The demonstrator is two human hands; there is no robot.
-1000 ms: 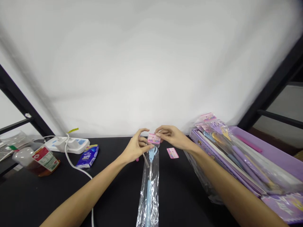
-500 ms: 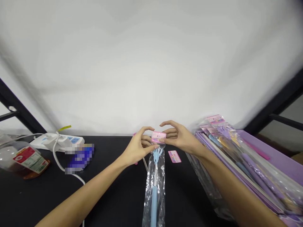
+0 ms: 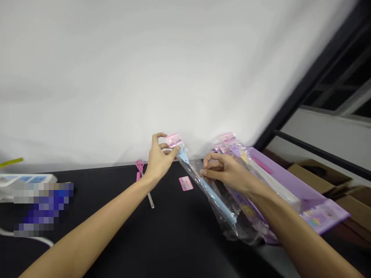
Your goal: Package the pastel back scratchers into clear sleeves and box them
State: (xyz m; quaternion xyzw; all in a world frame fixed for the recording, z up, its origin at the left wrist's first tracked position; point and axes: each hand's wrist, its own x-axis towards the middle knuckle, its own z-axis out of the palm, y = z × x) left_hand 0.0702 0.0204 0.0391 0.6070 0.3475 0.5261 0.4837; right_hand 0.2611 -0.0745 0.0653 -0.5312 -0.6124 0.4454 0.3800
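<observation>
- The left hand (image 3: 159,160) is raised just above the far edge of the desk (image 3: 116,239), thumb and fingers closed in a pinch on a small pink header card (image 3: 174,140).
- That card sits at the top of a clear plastic bag (image 3: 216,204), which runs down and to the right, between the hands.
- Inside the bag is a pale blue back scratcher (image 3: 213,195), its hand-shaped head (image 3: 183,155) just beside the left hand.
- The right hand (image 3: 226,172) is partly curled, its fingers against the bag over the blue handle; whether it grips the plastic is hard to tell.
- A pink back scratcher (image 3: 140,166) with a metal shaft lies on the desk, beyond and left of the left hand.
- A loose pink card (image 3: 186,183) lies on the desk below the bag's upper end.
- Under the right forearm, bagged back scratchers (image 3: 228,137) rest on a purple box (image 3: 290,181).
- At far left is a white power strip (image 3: 26,178), beside a pixelated blur.
</observation>
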